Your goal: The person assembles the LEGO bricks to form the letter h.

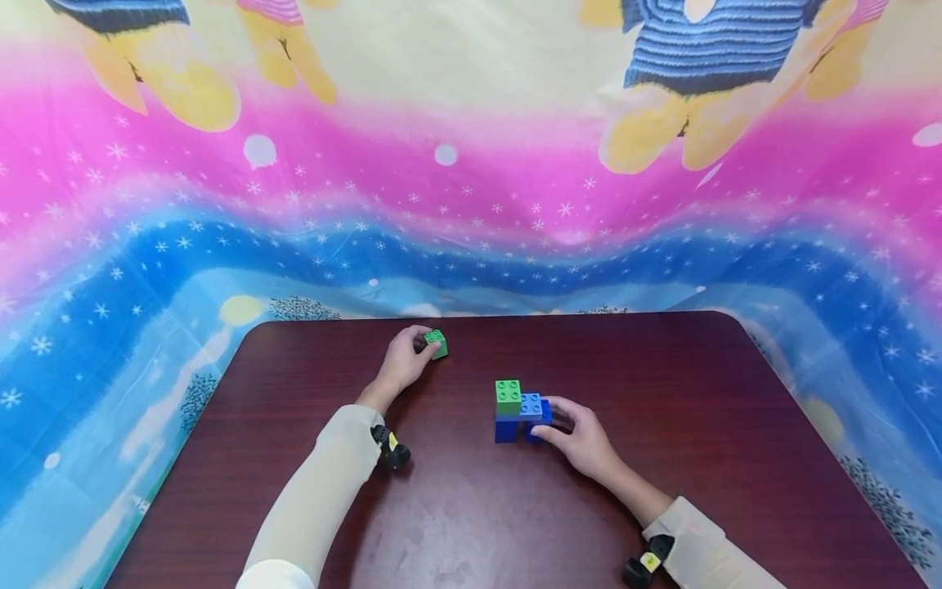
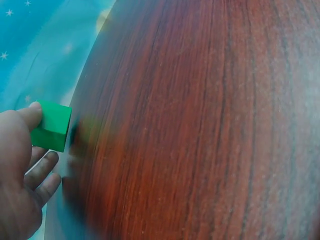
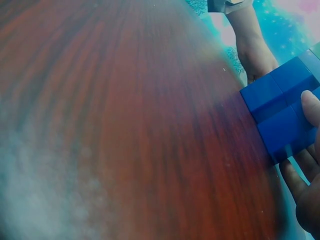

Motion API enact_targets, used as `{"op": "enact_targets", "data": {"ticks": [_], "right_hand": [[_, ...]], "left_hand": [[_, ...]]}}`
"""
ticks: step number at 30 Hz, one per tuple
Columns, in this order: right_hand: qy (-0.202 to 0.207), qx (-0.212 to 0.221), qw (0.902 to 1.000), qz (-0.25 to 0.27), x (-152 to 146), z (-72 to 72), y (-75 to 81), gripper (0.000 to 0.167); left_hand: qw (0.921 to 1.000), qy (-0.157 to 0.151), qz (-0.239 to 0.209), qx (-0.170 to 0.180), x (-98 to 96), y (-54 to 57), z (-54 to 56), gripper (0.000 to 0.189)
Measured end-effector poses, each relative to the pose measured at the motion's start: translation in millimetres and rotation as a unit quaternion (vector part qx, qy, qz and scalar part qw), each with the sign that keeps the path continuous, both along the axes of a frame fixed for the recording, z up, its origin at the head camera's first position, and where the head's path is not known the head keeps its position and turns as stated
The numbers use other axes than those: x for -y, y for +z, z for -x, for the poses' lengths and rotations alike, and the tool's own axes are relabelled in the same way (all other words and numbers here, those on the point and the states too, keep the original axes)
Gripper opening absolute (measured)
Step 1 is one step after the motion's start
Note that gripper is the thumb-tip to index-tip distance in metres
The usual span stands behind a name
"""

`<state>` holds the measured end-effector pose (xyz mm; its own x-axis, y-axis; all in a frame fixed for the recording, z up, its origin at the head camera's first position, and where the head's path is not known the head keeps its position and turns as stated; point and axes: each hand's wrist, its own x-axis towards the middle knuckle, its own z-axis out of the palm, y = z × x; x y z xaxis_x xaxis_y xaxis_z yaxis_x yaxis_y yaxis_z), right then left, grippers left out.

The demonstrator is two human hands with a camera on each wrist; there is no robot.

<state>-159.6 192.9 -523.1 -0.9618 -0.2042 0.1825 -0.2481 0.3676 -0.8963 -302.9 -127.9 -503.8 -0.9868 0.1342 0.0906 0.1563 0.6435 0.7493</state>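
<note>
Near the table's far edge, my left hand (image 1: 405,360) pinches a green toy brick (image 1: 437,344) between thumb and fingers. The left wrist view shows that green brick (image 2: 54,125) with the thumb on its face and the other fingers loosely bent below. Nearer the table's middle stands a small structure of toy bricks: dark blue bricks (image 1: 505,429) at the bottom, a lighter blue brick (image 1: 531,406) across them and a green brick (image 1: 508,397) on top at the left. My right hand (image 1: 585,442) grips its right side, thumb on the blue brick (image 3: 280,132).
A dark reddish wooden table (image 1: 456,507) with rounded far corners lies under both hands. Behind it hangs a colourful cloth (image 1: 478,196) with snowflakes. Black wrist cameras (image 1: 392,448) are strapped at both sleeves.
</note>
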Motion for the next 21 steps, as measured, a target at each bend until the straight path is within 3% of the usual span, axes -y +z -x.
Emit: {"op": "enact_targets", "data": {"ticks": [21], "right_hand": [[0.005,-0.014,0.9999,0.002,-0.5,0.0,-0.9,0.044]], "left_hand": [[0.9993,-0.011,-0.033,-0.012,8.5,7.9,-6.8,0.039]]}}
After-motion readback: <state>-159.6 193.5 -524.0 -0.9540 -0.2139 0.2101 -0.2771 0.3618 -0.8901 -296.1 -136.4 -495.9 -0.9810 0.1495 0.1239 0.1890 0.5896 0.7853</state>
